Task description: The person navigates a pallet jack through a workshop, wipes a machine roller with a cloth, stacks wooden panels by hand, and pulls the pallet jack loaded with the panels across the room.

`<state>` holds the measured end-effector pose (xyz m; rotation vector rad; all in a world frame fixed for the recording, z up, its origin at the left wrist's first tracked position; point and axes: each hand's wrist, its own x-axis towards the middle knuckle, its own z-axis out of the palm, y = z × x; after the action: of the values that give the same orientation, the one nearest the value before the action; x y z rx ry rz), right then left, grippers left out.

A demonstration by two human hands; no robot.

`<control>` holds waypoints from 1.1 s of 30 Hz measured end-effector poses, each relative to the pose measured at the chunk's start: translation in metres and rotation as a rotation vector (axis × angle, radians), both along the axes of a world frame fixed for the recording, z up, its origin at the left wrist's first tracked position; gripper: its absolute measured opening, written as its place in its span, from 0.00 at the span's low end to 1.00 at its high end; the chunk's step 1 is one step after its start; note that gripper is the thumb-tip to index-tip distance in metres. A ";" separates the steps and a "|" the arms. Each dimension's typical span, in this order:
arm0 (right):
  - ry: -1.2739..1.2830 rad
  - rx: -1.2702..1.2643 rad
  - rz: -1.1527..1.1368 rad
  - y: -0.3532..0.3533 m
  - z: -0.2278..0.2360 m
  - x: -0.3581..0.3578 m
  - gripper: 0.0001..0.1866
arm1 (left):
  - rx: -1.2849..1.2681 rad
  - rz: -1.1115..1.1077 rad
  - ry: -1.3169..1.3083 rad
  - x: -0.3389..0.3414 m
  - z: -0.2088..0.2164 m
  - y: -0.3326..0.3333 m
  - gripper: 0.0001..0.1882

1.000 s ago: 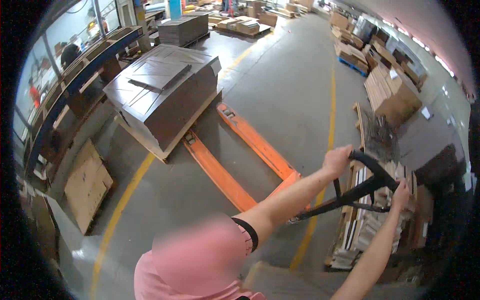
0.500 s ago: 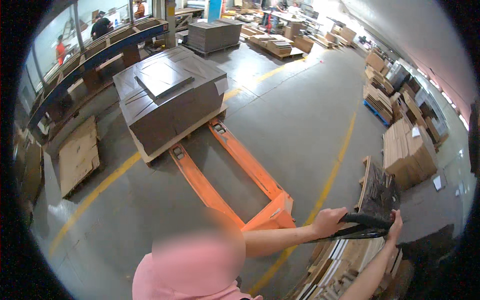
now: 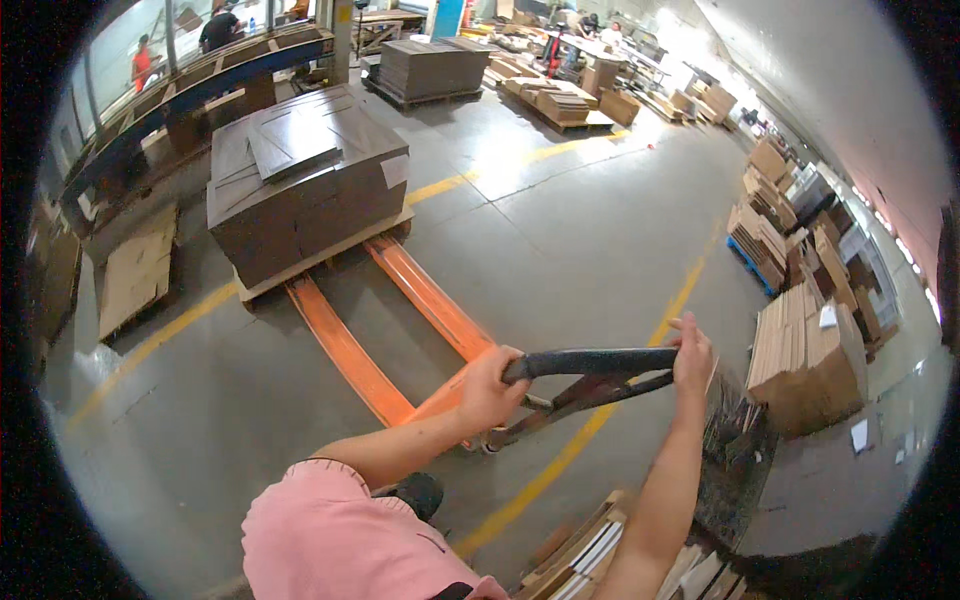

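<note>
An orange pallet jack (image 3: 400,310) lies ahead of me with its two forks pointing at a wooden pallet (image 3: 330,250) stacked with flat brown cardboard sheets (image 3: 300,190). The fork tips sit at or just under the pallet's near edge. My left hand (image 3: 488,388) grips the left end of the jack's black loop handle (image 3: 590,365). My right hand (image 3: 692,352) holds the handle's right end. Both arms are stretched forward.
Yellow floor lines (image 3: 600,410) cross the grey concrete. Cardboard stacks (image 3: 805,350) stand to the right, more pallets (image 3: 430,65) at the back, loose sheets (image 3: 135,270) at the left, cardboard bundles (image 3: 590,555) near my feet. People work far off (image 3: 220,25).
The view has swung so the jack and loaded pallet now lie more centred. The handle has come closer and more level; both hands stay on it.
</note>
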<state>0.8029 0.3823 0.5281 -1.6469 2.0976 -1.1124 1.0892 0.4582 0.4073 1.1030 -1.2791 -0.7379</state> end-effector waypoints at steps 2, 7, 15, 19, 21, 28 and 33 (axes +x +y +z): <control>-0.086 -0.081 0.167 -0.058 -0.014 -0.025 0.21 | -0.086 0.079 -0.065 -0.016 0.001 -0.020 0.11; -0.104 -0.029 0.404 -0.171 -0.010 0.009 0.23 | -0.115 0.239 -0.061 -0.031 0.011 -0.040 0.12; -0.248 0.040 0.736 -0.293 -0.003 0.121 0.27 | -0.144 0.572 -0.167 -0.006 0.001 -0.103 0.16; -0.211 0.062 0.863 -0.343 -0.002 0.176 0.26 | -0.101 0.770 -0.157 0.012 -0.004 -0.136 0.14; -0.239 0.068 0.922 -0.366 -0.005 0.201 0.26 | -0.079 0.892 -0.148 0.015 0.006 -0.155 0.14; -0.145 0.008 1.175 -0.426 -0.012 0.317 0.29 | -0.061 1.322 -0.255 0.067 0.002 -0.203 0.12; 0.016 -0.052 1.285 -0.426 0.002 0.396 0.29 | -0.170 1.590 -0.396 0.149 -0.008 -0.212 0.10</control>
<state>1.1991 -0.0437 0.5303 -2.3498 0.6050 -0.6440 1.2384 0.2458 0.3994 1.7004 -0.3952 0.7903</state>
